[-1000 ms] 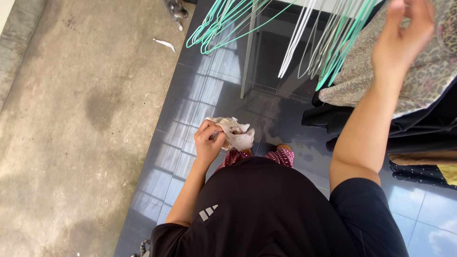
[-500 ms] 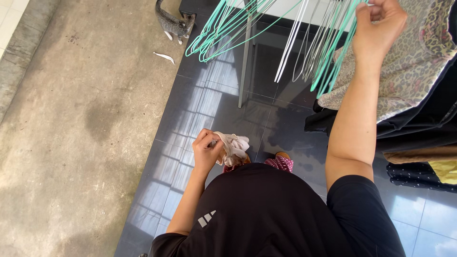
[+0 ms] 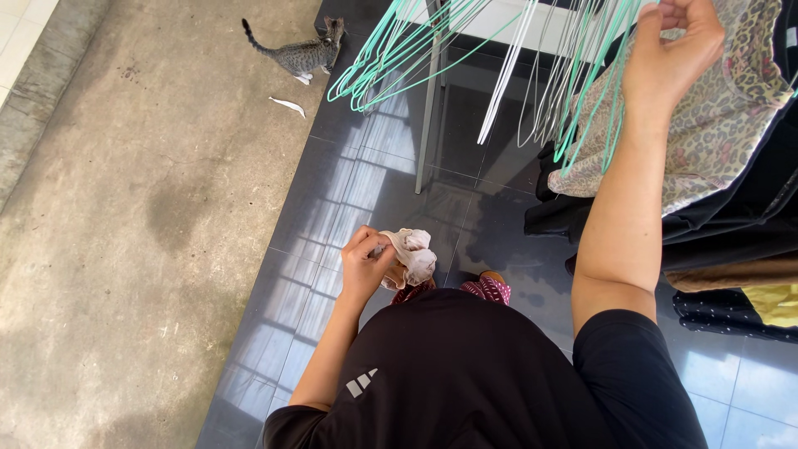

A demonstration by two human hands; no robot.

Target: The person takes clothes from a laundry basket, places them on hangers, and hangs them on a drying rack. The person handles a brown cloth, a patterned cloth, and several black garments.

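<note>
Down by the waist, the left hand [image 3: 363, 264] is curled tight around a small crumpled pale cloth [image 3: 413, 256], which bunches out past the fingers just in front of the person's black shirt [image 3: 465, 374]. Up high, the right hand [image 3: 675, 51] is raised to the hanging laundry, its fingers bent and pinched together at the top of a leopard-print garment [image 3: 715, 125]; whether it grips the fabric or a hanger hook there I cannot tell. Just beside that hand hangs a bunch of green and white wire hangers [image 3: 532, 66], fanning down to the left. Dark clothes [image 3: 731, 216] hang beneath the printed garment, with a bit of yellow fabric [image 3: 773, 303] lower down. Glossy dark floor tiles [image 3: 349, 183] lie underfoot, meeting bare concrete [image 3: 141, 208] on the left. Well apart, at the top, a small striped grey cat [image 3: 301, 54] stands at the edge of the concrete, near a white scrap [image 3: 288, 104].
</note>
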